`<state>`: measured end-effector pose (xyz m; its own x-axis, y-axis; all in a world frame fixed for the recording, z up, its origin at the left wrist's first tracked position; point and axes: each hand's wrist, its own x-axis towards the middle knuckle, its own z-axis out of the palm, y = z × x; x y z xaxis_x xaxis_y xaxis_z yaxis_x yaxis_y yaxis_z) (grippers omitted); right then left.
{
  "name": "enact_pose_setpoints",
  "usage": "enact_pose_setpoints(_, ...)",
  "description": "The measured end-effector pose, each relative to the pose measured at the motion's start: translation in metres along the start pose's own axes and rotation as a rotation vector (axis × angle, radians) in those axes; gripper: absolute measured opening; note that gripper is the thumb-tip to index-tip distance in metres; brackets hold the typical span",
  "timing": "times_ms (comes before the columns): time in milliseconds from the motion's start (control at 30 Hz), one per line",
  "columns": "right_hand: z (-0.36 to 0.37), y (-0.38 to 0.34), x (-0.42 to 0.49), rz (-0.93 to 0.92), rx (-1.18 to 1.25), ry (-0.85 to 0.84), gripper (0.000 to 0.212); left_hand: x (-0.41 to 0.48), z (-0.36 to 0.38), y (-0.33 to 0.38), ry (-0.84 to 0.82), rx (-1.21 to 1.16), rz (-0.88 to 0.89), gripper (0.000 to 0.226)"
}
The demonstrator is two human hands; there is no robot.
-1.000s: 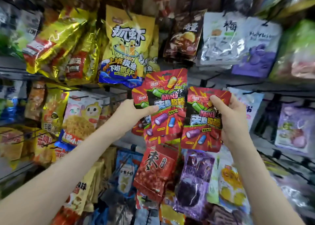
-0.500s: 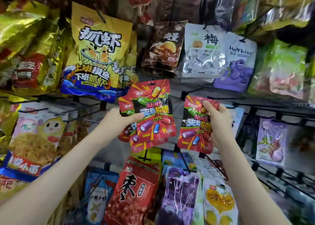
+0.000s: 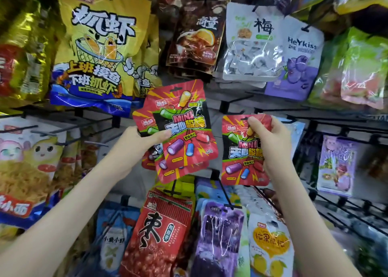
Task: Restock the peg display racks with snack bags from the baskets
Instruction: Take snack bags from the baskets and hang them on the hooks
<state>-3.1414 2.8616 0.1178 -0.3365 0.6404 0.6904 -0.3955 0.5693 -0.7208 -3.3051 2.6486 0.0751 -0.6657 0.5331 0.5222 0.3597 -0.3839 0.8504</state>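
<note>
The single red bag [image 3: 241,151] is a flat pouch. The print is red with yellow lightning streaks. A black band across the middle carries "MINI" in pink above white characters. Candy cylinders in green, yellow, purple, blue and red are pictured around the band, and a small hang slot is cut near the top edge. The bag hangs upright in front of the rack, right of centre.

The right hand [image 3: 273,144] pinches this bag at its upper right corner. The thumb lies on the front, just beside the hang slot. The other fingers sit behind the pouch, so their spread cannot be told.

The fanned stack [image 3: 182,130] has the same print (at least three bags show, overlapping) and sits left of the single bag, apart from it and tilted slightly. The left hand [image 3: 136,144] grips the stack by its left edge. The thumb presses flat across the front bag, and the fingers behind are hidden.

Surrounding stock:
- Above: a large yellow shrimp-snack bag [image 3: 100,52], a brown pouch [image 3: 195,39], a white plum pouch [image 3: 249,46] and a purple HeYkiss pouch [image 3: 300,67].
- Below: a red jujube bag [image 3: 159,234], a dark purple bag [image 3: 218,234] and a yellow lemon-print bag [image 3: 268,249].
- A black peg [image 3: 225,195] projects just beneath the two held items.
</note>
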Motion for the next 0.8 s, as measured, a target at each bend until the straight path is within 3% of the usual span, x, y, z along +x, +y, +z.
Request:
enact_pose_setpoints(133, -0.018, -0.005, -0.001, -0.040, -0.041, 0.086, 0.017, 0.001, 0.027, 0.008, -0.133, 0.009, 0.033, 0.022)
enact_pose_setpoints(300, -0.054, -0.005, -0.003, -0.099, -0.057, 0.161, 0.020, 0.010, 0.062, 0.011, -0.183, 0.084, 0.038, 0.032)
enact_pose_setpoints(533, -0.126, 0.014, 0.004, -0.035, 0.043, 0.427, 0.026, 0.016, 0.108, 0.006, -0.262, 0.215, 0.008, 0.022)
enact_pose_setpoints(667, -0.154, 0.020, 0.014, 0.001, 0.077, 0.504, 0.021, 0.021, 0.129, 0.002, -0.303, 0.319, 0.008, 0.043)
enact_pose_setpoints(800, -0.162, 0.020, 0.029, 0.019, 0.049, 0.454, 0.027, 0.024, 0.146, 0.002, -0.352, 0.335, 0.012, 0.022)
